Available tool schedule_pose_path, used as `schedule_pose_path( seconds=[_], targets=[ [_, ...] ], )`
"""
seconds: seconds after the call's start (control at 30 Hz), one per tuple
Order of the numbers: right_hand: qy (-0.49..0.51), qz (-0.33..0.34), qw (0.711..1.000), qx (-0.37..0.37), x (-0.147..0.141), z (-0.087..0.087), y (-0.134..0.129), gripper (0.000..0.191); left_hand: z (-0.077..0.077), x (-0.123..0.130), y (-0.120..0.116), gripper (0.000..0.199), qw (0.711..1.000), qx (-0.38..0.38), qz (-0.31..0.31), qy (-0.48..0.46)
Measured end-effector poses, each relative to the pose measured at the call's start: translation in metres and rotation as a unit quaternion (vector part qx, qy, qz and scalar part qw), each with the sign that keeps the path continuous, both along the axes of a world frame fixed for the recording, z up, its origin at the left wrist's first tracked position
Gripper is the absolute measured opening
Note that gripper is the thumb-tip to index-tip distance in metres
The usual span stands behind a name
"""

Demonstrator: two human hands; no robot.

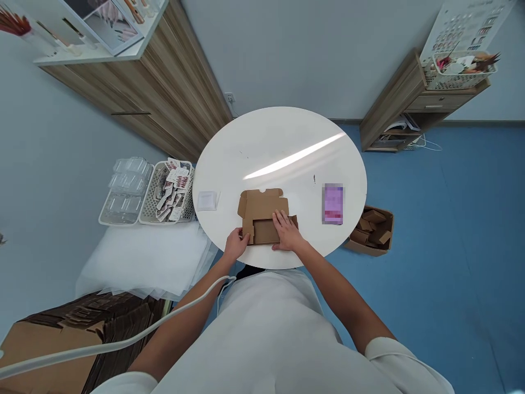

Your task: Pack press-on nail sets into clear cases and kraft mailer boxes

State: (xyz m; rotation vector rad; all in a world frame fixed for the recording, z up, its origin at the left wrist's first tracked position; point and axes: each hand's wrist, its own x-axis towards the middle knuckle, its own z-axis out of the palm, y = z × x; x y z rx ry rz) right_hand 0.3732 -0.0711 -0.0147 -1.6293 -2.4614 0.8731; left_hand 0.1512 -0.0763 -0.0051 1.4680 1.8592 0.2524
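Near the close edge of the round white table point(279, 128), a little left of its middle, lies a partly folded brown cardboard box point(262, 205), its lid panel spread toward the far edge and its shallow tray side facing the person. The left hand point(237, 244) is clamped on the tray's left wall, thumb on top and fingers outside. The right hand point(287, 234) lies palm down across the tray's right end, fingers stretched toward the far edge and thumb spread toward the close edge; whether it also pinches the wall there, I cannot tell. The hands are apart, with the tray's bare floor between them.

By the table's left edge sits a small, flat white packet point(207, 200). Toward the right edge lies a purple rectangular item point(333, 203), its print blurred. A bright strip of light point(295, 157) slants across the far half.

Just beyond the left edge stands a white basket point(189, 200) filled with printed packets point(170, 189). On the floor beside the right edge, an open carton point(367, 250) holds folded cardboard pieces point(375, 216).
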Motion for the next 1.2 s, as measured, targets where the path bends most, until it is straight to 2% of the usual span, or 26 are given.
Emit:
schedule_pose_path(
  seconds=[0.33,0.6,0.73,0.8,0.87,0.93,1.0,1.1,1.2],
  targets=[
    [-0.005,-0.025,1.000,-0.018,-0.004,0.002,0.003,0.125,0.005,0.003,-0.008,0.028,0.997,-0.009,-0.029,0.066],
    [0.010,0.004,1.000,-0.027,0.000,0.000,0.001,0.127,0.007,0.011,0.003,0.023,0.987,-0.036,-0.060,0.144],
    [0.021,0.012,0.999,-0.033,0.004,0.000,0.003,0.124,0.008,0.010,0.001,0.025,0.989,-0.023,-0.063,0.135],
    [0.021,0.012,0.999,-0.037,0.006,0.002,0.004,0.124,0.011,0.005,-0.002,0.038,0.994,-0.004,-0.063,0.088],
    [0.019,0.010,0.999,-0.039,0.007,0.003,0.004,0.123,0.015,-0.002,-0.004,0.065,0.996,0.020,-0.081,0.029],
    [0.018,0.008,0.999,-0.039,0.007,0.004,0.004,0.123,0.020,-0.009,-0.002,0.095,0.990,0.037,-0.133,-0.008],
    [0.016,0.009,0.999,-0.038,0.006,0.006,0.005,0.123,0.022,-0.013,0.005,0.112,0.979,0.035,-0.199,-0.007],
    [0.004,0.017,0.999,-0.037,0.004,0.013,0.007,0.122,0.020,-0.013,0.018,0.120,0.966,0.020,-0.258,0.011],
    [0.001,0.006,1.000,-0.011,0.005,0.024,0.004,0.117,0.014,-0.012,0.026,0.120,0.961,0.023,-0.274,-0.003]
  ],
)
